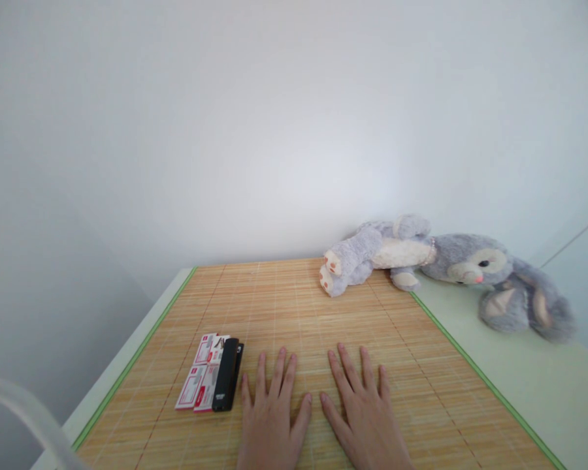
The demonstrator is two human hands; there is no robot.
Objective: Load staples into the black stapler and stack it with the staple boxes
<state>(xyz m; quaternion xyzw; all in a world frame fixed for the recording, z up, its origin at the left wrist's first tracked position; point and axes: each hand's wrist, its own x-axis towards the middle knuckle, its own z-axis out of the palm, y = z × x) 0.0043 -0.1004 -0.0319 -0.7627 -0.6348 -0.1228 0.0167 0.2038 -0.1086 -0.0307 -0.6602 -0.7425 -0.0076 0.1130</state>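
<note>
My left hand [273,414] lies palm down on the bamboo mat [284,303], fingers spread and holding nothing. Beside it on the right, my right hand [365,411] rests flat too, its fingers apart and nothing in it. The two thumbs point toward each other with a small gap between them. Just left of my left hand is a black stapler [225,375], lying lengthwise and not touched by either hand. Against the stapler's left side are several small red-and-white boxes [199,378], set close together.
A grey plush rabbit [402,251] lies on its side along the wall at the back right, its head and ears beyond the mat's green edge. The pale tabletop [534,365] shows at the right. A white curved object [27,408] crosses the lower left corner.
</note>
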